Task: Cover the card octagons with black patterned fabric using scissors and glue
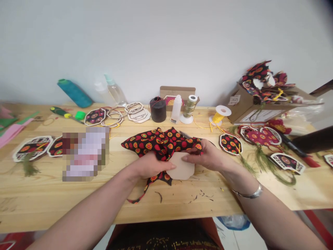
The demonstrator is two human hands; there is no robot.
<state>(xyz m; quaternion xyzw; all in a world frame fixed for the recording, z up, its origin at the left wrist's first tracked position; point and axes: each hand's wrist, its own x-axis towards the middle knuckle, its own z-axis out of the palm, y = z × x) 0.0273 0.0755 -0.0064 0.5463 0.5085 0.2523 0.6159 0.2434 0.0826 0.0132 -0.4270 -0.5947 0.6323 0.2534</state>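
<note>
Fabric [161,140], probably light and limp, lay at 11 o'clock of the likely stiff octagonal blank [183,168]; edge grips suited both. Left hand [152,165] pinched the blank at 9 o'clock; right hand [208,156] gripped fabric at 1 o'clock.

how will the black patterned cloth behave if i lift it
Probably floppy, since the cloth bunches in soft folds. Likely light, as it looks thin. Its narrow strip trails on the table and may drag.

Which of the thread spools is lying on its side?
The teal one, at the far left of the group; the black, gold and yellow spools all stand upright.
</note>
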